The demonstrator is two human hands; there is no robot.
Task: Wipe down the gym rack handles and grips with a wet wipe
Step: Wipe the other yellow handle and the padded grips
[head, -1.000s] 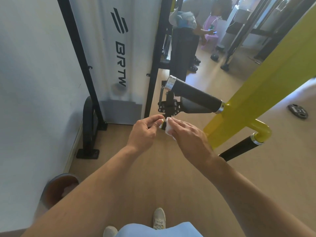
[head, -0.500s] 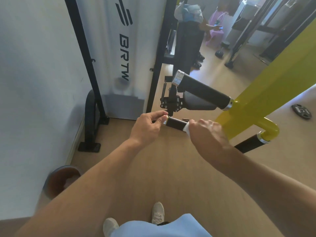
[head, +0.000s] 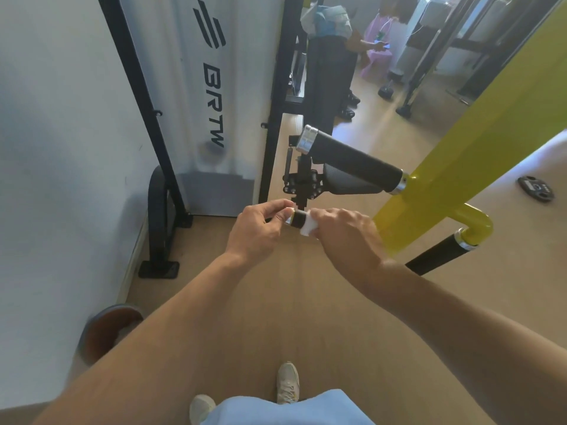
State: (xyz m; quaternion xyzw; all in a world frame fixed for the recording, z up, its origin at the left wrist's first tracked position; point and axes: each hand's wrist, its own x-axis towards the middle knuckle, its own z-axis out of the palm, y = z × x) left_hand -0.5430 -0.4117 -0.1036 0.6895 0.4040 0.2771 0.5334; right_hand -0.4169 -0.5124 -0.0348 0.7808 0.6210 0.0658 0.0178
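Observation:
A short black handle grip (head: 297, 218) with a silver end cap sticks out at waist height from the yellow rack frame (head: 478, 148). My left hand (head: 260, 228) pinches the capped end between thumb and fingers. My right hand (head: 346, 237) wraps a white wet wipe (head: 308, 227) around the grip just right of the cap and hides most of the grip's length. Above it, a longer black grip (head: 352, 159) with a silver cap points left. A third black grip (head: 441, 254) hangs lower right from a yellow elbow.
A black-framed white panel (head: 211, 87) marked BRTW stands ahead by the left wall, with a black foot (head: 158, 268) on the floor. A weight plate (head: 535, 189) lies on the floor at right. Another person (head: 374, 41) is in the far background. My shoes (head: 287, 383) show below.
My right hand slid the wipe left along the short grip, back toward the capped end, covering most of the black that showed half a second ago. My left hand stayed at the cap.

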